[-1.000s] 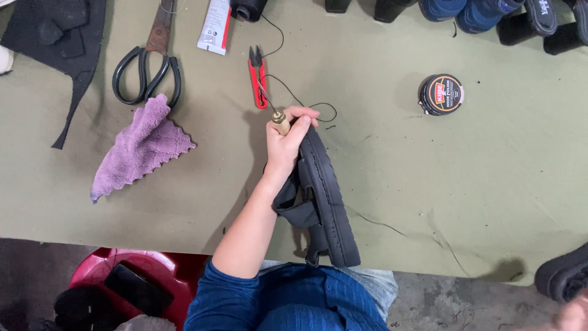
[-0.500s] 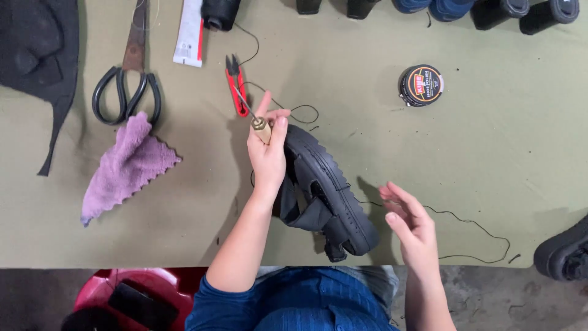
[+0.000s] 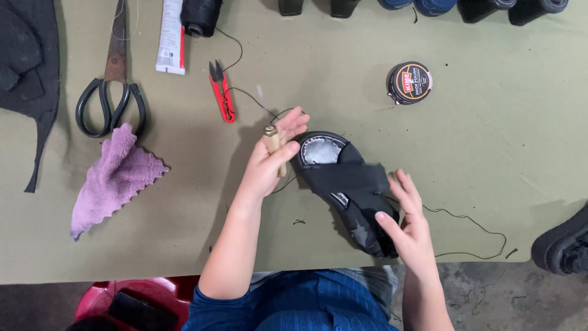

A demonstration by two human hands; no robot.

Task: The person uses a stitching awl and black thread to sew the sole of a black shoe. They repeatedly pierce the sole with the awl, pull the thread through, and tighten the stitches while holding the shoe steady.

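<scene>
A black sandal (image 3: 343, 184) with wide straps lies on the olive table, toe end towards the far side. My left hand (image 3: 269, 159) grips a wooden-handled awl (image 3: 272, 142) upright beside the sandal's toe end. My right hand (image 3: 409, 227) rests with fingers spread against the sandal's near end, touching the strap. A thin black thread (image 3: 465, 236) trails from under the sandal towards the right, and another strand (image 3: 257, 101) runs from the awl up to a black thread spool (image 3: 199, 15).
Red thread snips (image 3: 222, 92), large black-handled scissors (image 3: 110, 92), a white glue tube (image 3: 171, 37), a purple cloth (image 3: 110, 181), black fabric (image 3: 24, 67) and a round polish tin (image 3: 409, 83) lie around. Another black shoe (image 3: 566, 242) sits at the right edge. Several dark shoes line the far edge.
The sandal has turned from its edge to lie with straps up. My right hand has come in and now touches its near end. My left hand still holds the awl.
</scene>
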